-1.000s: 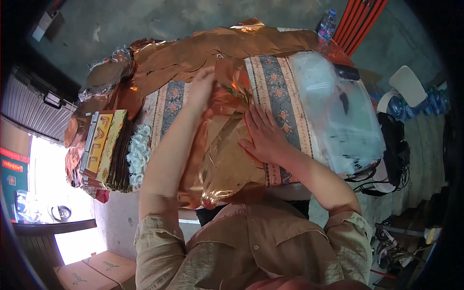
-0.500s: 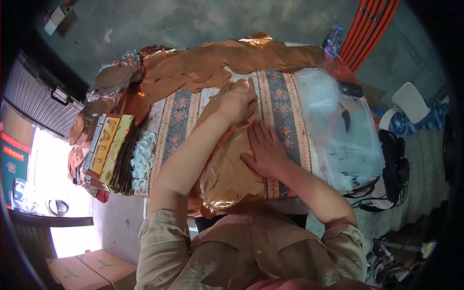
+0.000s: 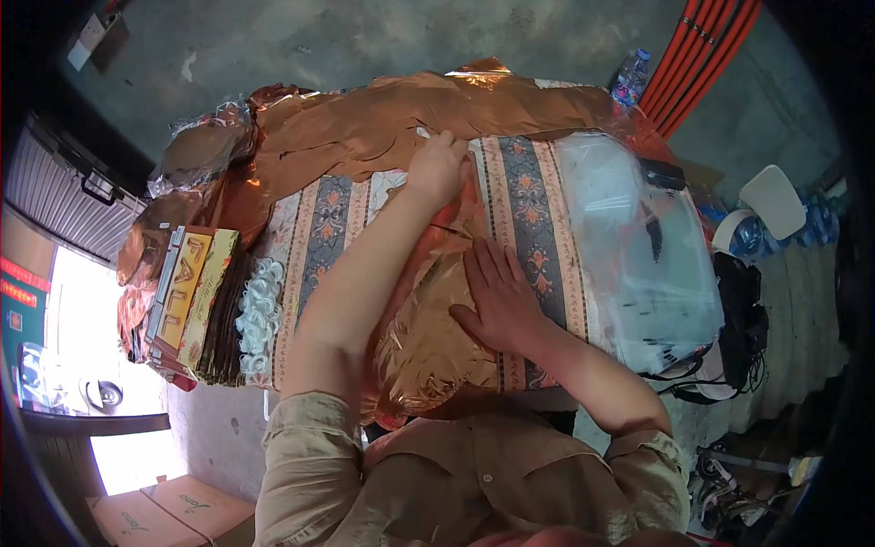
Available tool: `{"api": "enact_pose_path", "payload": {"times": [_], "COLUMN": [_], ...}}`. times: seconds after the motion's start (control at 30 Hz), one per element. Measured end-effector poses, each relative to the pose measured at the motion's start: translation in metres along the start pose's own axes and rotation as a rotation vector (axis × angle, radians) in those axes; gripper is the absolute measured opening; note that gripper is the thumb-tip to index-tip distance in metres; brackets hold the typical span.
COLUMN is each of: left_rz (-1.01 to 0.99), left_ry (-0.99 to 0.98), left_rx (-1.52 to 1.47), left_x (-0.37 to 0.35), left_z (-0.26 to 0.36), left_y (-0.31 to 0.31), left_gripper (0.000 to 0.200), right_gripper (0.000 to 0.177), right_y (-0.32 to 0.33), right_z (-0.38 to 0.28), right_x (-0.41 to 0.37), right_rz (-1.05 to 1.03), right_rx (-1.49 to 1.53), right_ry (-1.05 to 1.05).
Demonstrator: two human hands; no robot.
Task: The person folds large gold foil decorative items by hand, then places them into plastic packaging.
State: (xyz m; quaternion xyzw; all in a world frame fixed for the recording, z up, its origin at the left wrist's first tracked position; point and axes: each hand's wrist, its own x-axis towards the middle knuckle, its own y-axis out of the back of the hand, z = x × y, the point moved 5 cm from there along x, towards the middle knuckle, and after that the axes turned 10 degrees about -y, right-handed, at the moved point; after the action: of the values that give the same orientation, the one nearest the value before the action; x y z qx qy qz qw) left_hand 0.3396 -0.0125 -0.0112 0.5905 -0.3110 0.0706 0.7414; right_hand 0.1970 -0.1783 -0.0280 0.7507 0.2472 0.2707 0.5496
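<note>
A crinkled copper foil balloon (image 3: 424,342) lies flat on the patterned cloth of the table (image 3: 524,196), its near end hanging over the front edge. My right hand (image 3: 497,296) presses flat on the foil with fingers spread. My left hand (image 3: 437,169) reaches farther out, fingers closed on the foil's far end near the middle of the table. A long heap of more copper foil balloons (image 3: 383,123) stretches across the table's far side.
A stack of flat card packs (image 3: 196,296) and white curled ribbon (image 3: 260,319) sit at the left edge. Clear plastic bags (image 3: 643,242) cover the right end. Orange pipes (image 3: 688,46), a water bottle (image 3: 629,77), and cardboard boxes (image 3: 173,510) stand around.
My left hand moved from the foil's left side toward the far middle of the table and closed on the foil's far end. My right hand stayed pressed on the foil.
</note>
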Motion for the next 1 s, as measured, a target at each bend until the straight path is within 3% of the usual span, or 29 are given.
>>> {"api": "enact_pose_path", "payload": {"times": [0.13,0.2,0.4,0.63,0.73,0.8,0.83,1.0], "left_rz": [-0.04,-0.246,-0.189,-0.336,-0.26,-0.246,-0.352,-0.25], "left_ry": [-0.143,-0.2,-0.132,-0.21,-0.252,-0.288,-0.313,-0.252], "left_rx": [-0.116,-0.122,-0.161,-0.398,-0.39,-0.568,-0.521,-0.483], "left_x": [-0.018,-0.038,-0.054,-0.116,-0.143,-0.149,-0.161,-0.177], "left_z": [0.011,0.019,0.02,0.091,0.123,0.148,0.151,0.177], "left_y": [0.034,0.035,0.058,0.108,0.126,0.129,0.116,0.139], "left_gripper": [0.019,0.015,0.014,0.017,0.015,0.018,0.02,0.021], "right_gripper": [0.078,0.078,0.078,0.079,0.078,0.077,0.077,0.077], "right_y": [0.001,0.001,-0.002,-0.005,-0.009,-0.005,-0.005,-0.006], "right_z": [0.0,0.0,0.001,0.002,0.003,0.003,0.003,0.003], "right_x": [0.001,0.0,0.002,0.002,0.001,0.0,-0.001,0.001], "right_rz": [-0.005,0.013,0.015,0.047,0.129,0.12,0.12,0.067], "right_rx": [-0.011,-0.012,-0.019,-0.021,-0.019,-0.06,-0.062,-0.062], "right_ry": [0.006,0.014,0.025,0.028,0.057,0.067,0.069,0.011]}}
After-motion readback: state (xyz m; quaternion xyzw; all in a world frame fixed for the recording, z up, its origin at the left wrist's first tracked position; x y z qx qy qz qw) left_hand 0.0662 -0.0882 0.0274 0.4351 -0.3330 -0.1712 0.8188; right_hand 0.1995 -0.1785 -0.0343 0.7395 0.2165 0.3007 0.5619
